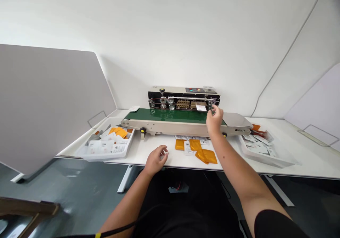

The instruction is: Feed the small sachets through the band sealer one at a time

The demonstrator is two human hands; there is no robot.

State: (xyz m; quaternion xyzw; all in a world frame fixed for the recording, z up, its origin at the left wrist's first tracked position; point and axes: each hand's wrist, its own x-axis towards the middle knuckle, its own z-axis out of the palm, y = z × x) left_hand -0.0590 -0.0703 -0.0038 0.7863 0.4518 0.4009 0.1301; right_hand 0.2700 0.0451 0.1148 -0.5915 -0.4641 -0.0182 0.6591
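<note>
Currently, a printed white sachet (pixel 201 108) is being presented at the face of the band sealer (pixel 175 90), above the green conveyor belt (pixel 170 115) near its right end, toward the back edge of the table (pixel 142 151). Whether its upper edge is being gripped by the sealer cannot be told; if it is being fed askew, a slanted or partial seal could be caused. Just to the right of it, the right hand (pixel 214 119) is being held with fingers loosely curled, and nothing is being seen in its grasp. Its fingertips are being placed beside the rollers (pixel 211 102), so a nip could be suffered if the reach is being misjudged. The left hand (pixel 156 160) is being held relaxed and unloaded at the table's front edge, left of its middle. To its right, several gold sachets (pixel 209 156) are being spread near that edge; by a stray brush of either hand, the nearest could be pushed onto the floor (pixel 74 192). Farther out, heaped packets are being contained by a left tray (pixel 106 157) and a right tray (pixel 281 163), both near the front edge; by the left one's fullness, spillage is being invited.
</note>
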